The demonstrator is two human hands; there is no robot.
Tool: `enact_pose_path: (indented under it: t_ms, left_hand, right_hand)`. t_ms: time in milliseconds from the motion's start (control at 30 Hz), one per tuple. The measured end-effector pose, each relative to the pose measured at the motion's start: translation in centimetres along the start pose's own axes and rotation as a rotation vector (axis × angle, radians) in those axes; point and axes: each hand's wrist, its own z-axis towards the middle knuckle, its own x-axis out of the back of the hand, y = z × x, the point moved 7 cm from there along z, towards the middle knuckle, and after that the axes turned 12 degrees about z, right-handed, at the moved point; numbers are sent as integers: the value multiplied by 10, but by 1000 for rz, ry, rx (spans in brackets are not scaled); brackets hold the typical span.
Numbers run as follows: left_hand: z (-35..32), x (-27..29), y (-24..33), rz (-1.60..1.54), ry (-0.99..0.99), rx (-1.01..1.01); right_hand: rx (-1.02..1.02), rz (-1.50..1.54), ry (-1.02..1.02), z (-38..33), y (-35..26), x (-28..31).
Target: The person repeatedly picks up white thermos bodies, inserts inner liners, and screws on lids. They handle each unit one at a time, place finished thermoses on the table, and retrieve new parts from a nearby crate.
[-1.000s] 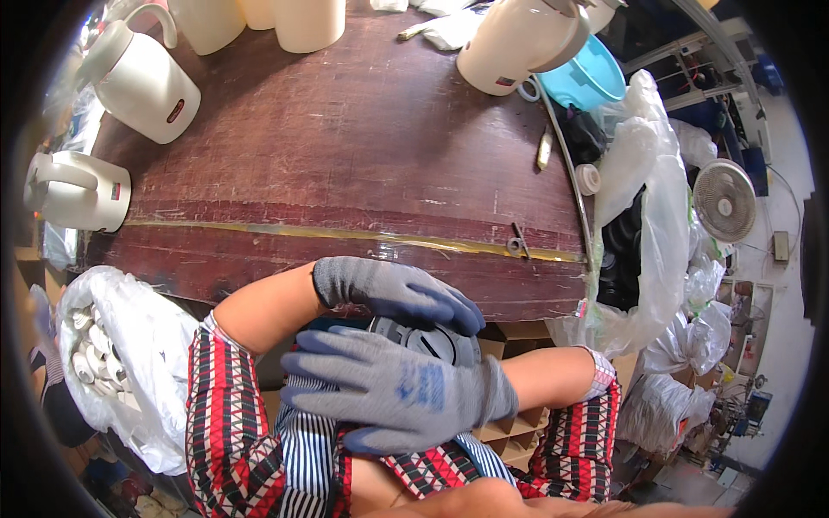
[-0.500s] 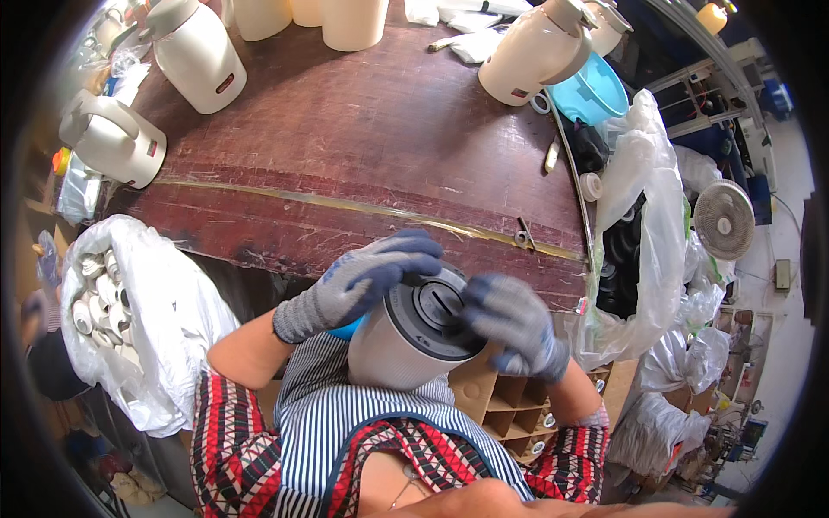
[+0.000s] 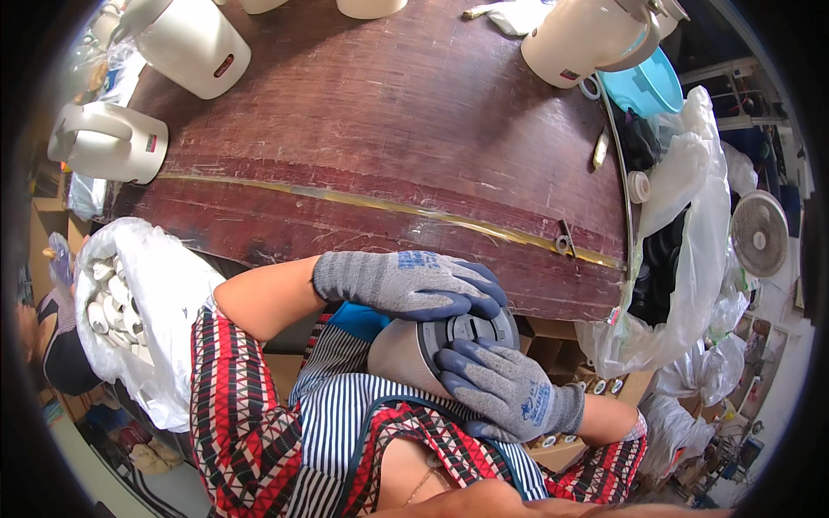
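Note:
A pale vacuum-jug body leans bottom-up against my striped apron, its dark grey round base facing up and away. That base has a raised slotted disc in its middle. My left hand, in a grey glove with blue fingertips, curls over the far edge of the base. From the near right, my right hand, gloved alike, wraps the edge with its fingers lying across the base. Both hands are closed on the jug; part of its near side is hidden by the right one.
Pale jugs stand on the dark red table, left and far right. A white sack of small white parts sits left. At right are a blue basin, a plastic bag with black parts, and a divided carton.
My left hand has slid right over the base's far edge. My right hand has come down from above onto its near edge. The jug is tilted further right, and the view has shifted.

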Motion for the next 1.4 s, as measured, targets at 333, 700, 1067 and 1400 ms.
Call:
enact_pose_path:
  t_ms: [333,700,1067,1400]
  left_hand:
    - [22,5,-15,-344,-17,71]
    - [-22,4,-7,41,40,206]
    - [20,-3,-31,-254,-208,91]
    - [14,-38,-79,-1290,301,252]
  right_hand:
    - [-35,-78,27,36,-17,0]
    - [476,120,-322,40,4,-35]
    - [363,352,-181,72,3,-29]
    - [195,79,309,86,7,64]
